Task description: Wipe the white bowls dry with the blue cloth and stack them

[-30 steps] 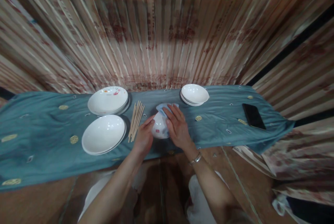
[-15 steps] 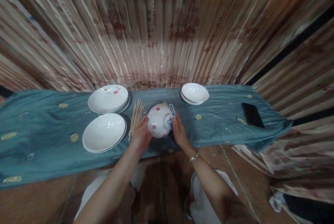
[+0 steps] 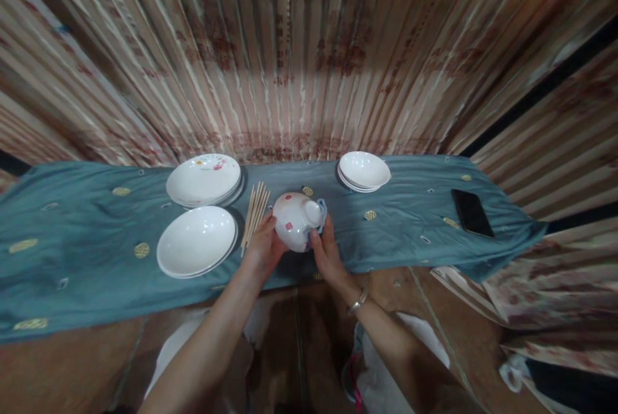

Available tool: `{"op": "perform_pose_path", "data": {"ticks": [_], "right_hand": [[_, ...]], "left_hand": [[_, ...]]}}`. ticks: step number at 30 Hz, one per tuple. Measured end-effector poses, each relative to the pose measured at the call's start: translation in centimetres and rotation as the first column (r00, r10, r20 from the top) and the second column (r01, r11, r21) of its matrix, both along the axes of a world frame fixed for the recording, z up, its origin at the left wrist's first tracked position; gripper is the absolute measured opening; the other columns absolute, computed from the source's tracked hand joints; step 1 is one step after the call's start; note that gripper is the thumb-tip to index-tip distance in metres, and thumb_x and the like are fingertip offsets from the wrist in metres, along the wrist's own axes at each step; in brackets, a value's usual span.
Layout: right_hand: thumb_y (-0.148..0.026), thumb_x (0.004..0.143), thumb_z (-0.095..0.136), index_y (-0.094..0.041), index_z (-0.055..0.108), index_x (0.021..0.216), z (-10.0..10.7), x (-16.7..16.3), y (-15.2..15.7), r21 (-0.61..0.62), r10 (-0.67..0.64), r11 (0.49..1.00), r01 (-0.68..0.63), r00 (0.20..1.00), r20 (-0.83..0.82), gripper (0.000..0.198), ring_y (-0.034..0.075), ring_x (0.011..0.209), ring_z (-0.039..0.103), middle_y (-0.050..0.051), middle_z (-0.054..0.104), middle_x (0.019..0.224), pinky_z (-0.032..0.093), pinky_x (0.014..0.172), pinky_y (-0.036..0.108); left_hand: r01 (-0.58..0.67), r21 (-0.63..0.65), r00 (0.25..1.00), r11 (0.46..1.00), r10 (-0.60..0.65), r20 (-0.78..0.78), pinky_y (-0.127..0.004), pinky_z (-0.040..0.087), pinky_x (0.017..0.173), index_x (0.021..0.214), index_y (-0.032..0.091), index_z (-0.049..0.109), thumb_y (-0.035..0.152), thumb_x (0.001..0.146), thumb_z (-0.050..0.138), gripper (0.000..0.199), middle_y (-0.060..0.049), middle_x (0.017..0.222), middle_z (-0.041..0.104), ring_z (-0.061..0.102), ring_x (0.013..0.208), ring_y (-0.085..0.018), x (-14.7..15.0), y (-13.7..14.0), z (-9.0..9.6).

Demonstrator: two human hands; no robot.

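Between my two hands a white bowl (image 3: 293,221) with small red marks is held above the table, tilted so that its outside and foot face me. My left hand (image 3: 265,245) grips the bowl at its left rim. On the other side, my right hand (image 3: 328,248) presses a light blue cloth (image 3: 322,209) against the bowl near its foot; much of the cloth is hidden behind the fingers. Just left of the bowl lie several wooden chopsticks (image 3: 255,214).
A blue-green tablecloth (image 3: 400,234) covers the long table. At left stand a stack of flowered plates (image 3: 203,179) and a stack of deeper white dishes (image 3: 196,243). Small white bowls (image 3: 364,170) are stacked back right, a black phone (image 3: 472,213) farther right. A curtain (image 3: 309,66) hangs behind.
The bowl has turned in my hands, so its foot shows more toward me. My right hand with the cloth has shifted slightly around it. The camera view has moved a little.
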State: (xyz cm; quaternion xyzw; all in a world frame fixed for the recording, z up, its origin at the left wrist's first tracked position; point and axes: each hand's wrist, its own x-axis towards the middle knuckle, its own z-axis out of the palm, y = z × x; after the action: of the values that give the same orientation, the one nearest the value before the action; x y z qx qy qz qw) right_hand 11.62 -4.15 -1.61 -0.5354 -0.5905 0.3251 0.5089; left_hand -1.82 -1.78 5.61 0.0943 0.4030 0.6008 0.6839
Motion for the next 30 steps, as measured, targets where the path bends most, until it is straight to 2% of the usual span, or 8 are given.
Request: {"op": "perform_pose_path", "data": {"ticks": [4,10,17,23,27,30], "right_hand": [[-0.054,0.098,0.033,-0.017,0.012,0.155,-0.9,-0.5,-1.0,-0.014,-0.040,0.999,0.041,0.996,0.074,0.071,0.024,0.151,0.017,0.014,0.020,0.162,0.017,0.123,0.048],[-0.047,0.100,0.035,-0.014,0.000,0.156,-2.4,-1.1,-3.0,0.012,-0.053,0.999,0.051,0.959,0.278,0.074,0.029,0.152,0.008,0.018,0.007,0.164,0.021,0.120,0.056],[-0.039,0.100,0.038,-0.014,-0.014,0.154,-1.3,-1.2,-4.7,0.108,-0.014,0.993,-0.043,0.879,0.476,0.079,0.032,0.152,-0.003,0.018,-0.009,0.163,0.025,0.118,0.058],[-0.036,0.097,0.046,-0.014,-0.009,0.155,-0.6,-1.0,-5.4,0.190,-0.002,0.971,-0.147,0.786,0.618,0.083,0.037,0.151,-0.005,0.017,-0.016,0.162,0.026,0.116,0.063],[-0.034,0.095,0.051,-0.015,0.005,0.156,0.1,-0.7,-5.0,0.259,-0.014,0.937,-0.233,0.718,0.696,0.079,0.038,0.150,-0.005,0.017,-0.006,0.164,0.028,0.114,0.065],[-0.031,0.094,0.052,-0.016,0.017,0.155,0.9,-0.4,-4.4,0.269,-0.006,0.925,-0.268,0.698,0.716,0.072,0.036,0.151,-0.001,0.017,0.006,0.164,0.029,0.114,0.062]], "left_hand": [[-0.016,-0.023,1.000,1.000,0.016,0.016,-0.038,0.052,0.090,0.100,0.015,0.060,0.006,0.092,0.046,0.019,-0.002,0.079,0.070,0.065,0.067,-0.013,0.0,0.3,-0.2],[-0.016,-0.026,0.999,1.000,0.017,0.046,-0.041,0.047,0.099,0.100,0.017,0.059,0.007,0.091,0.049,0.017,-0.002,0.086,0.071,0.068,0.084,-0.016,0.1,0.8,-0.6],[0.016,-0.028,0.999,0.999,-0.014,0.041,-0.039,0.047,0.100,0.101,0.017,0.060,0.008,0.092,0.047,0.018,-0.003,0.089,0.072,0.067,0.082,-0.015,0.3,0.9,-0.2],[0.040,-0.042,0.999,0.998,-0.038,0.039,-0.036,0.051,0.092,0.093,0.021,0.059,0.010,0.091,0.048,0.015,-0.001,0.084,0.071,0.066,0.076,-0.015,0.4,0.6,0.7],[0.039,-0.041,0.999,0.998,-0.038,0.027,-0.031,0.051,0.089,0.090,0.023,0.059,0.010,0.092,0.046,0.018,0.001,0.083,0.070,0.066,0.076,-0.014,0.6,0.2,1.3],[0.024,-0.047,1.000,0.999,-0.024,0.011,-0.028,0.052,0.084,0.093,0.023,0.060,0.009,0.090,0.048,0.019,0.002,0.079,0.069,0.066,0.075,-0.014,0.8,0.1,1.3]]}}
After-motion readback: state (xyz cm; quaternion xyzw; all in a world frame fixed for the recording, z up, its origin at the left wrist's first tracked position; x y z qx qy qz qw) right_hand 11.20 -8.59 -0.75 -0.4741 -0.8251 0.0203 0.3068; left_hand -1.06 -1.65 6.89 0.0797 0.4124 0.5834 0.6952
